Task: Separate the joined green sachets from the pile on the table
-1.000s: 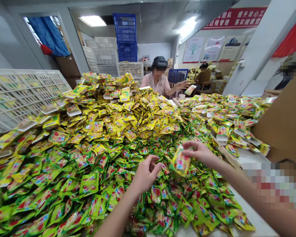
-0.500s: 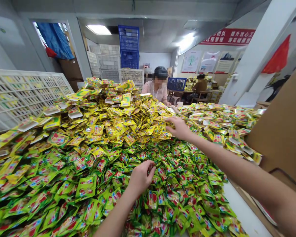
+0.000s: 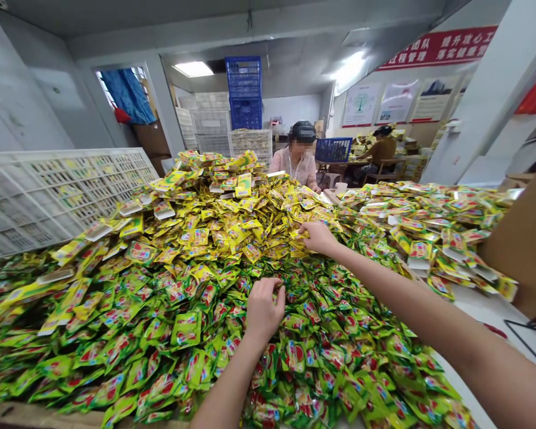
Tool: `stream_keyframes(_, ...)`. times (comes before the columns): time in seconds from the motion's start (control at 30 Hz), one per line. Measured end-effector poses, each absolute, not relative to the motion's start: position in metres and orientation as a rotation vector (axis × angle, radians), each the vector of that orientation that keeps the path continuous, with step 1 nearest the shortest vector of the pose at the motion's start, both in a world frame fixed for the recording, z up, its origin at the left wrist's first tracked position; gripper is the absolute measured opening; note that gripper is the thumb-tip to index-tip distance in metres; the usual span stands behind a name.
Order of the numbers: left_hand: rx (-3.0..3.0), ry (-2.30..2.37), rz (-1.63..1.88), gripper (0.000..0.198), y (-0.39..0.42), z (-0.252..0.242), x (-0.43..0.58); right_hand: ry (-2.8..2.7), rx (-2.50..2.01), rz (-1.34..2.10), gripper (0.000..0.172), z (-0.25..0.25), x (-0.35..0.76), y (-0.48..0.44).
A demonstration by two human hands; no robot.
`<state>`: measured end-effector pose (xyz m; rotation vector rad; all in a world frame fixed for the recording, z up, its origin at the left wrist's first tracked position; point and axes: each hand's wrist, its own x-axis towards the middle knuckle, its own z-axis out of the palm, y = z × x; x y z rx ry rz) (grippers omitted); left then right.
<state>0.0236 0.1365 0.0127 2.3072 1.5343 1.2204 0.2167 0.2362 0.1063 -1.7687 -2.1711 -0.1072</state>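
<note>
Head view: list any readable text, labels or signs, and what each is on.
Red banner, white Chinese characters, cut off at the frame edge; top row seems to end "升攻心工", the rest is not reliably readable.
Wall posters: print too small.
Green sachets and yellow sachets: printing blurred, no brand legible.
Blue crates: no text seen.

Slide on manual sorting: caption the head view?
Right hand reaches yellow sachets; left hand rests on green sachets.

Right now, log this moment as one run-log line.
left hand: fingers curled on green packets | right hand: reaching into yellow packets | white crate: beside heap
</note>
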Motion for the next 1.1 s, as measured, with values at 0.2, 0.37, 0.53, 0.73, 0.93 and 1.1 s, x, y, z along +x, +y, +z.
stream_keyframes(0.2, 2.211, 2.003, 0.927, 0.033, 0.155, 0.021, 0.011, -2.124, -1.602, 0.128, 0.017, 0.094, 0.225, 0.218)
stream_keyframes(0.37, 2.181, 2.089, 0.716, 0.039, 0.168, 0.026, 0.014, -1.777, -1.521, 0.29, 0.021, 0.093, 0.226, 0.214)
stream_keyframes(0.53, 2.148, 2.093, 0.678, 0.035, 0.176, 0.031, 0.012, -1.344, -1.392, 0.474, 0.031, 0.084, 0.239, 0.182)
stream_keyframes(0.73, 2.17, 1.88, 0.928, 0.022, 0.159, 0.046, 0.0, -1.083, -1.269, 0.885, 0.046, 0.053, 0.235, 0.12)
stream_keyframes(0.93, 1.882, 1.242, 1.1, 0.024, 0.118, 0.053, 0.011, -0.892, -1.127, 1.128, 0.051, 0.04, 0.199, 0.091)
stream_keyframes(1.1, 1.814, 1.208, 1.071, 0.018, 0.099, 0.042, 0.029, -0.938, -1.063, 1.288, 0.05, 0.035, 0.169, 0.085)
